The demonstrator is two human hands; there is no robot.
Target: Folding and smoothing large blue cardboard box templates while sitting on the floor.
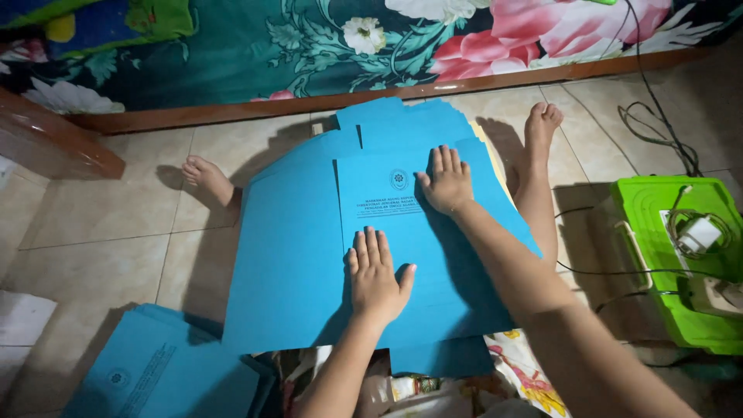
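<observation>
Both hands flat, fingers spread, gripping nothing: left hand [377, 279] presses near end, right hand [446, 182] far end of blue printed cardboard folder [387, 220], pinning it flat across lap. Beneath: wider overlapping blue folder sheets [290, 255] over outstretched legs. Second blue folder stack [155, 371] on tiled floor [101, 224], 8 o'clock. Green plastic stool [658, 255] with white charger [700, 232], 3 o'clock. Floral bedsheet [325, 39], 12 o'clock.
</observation>
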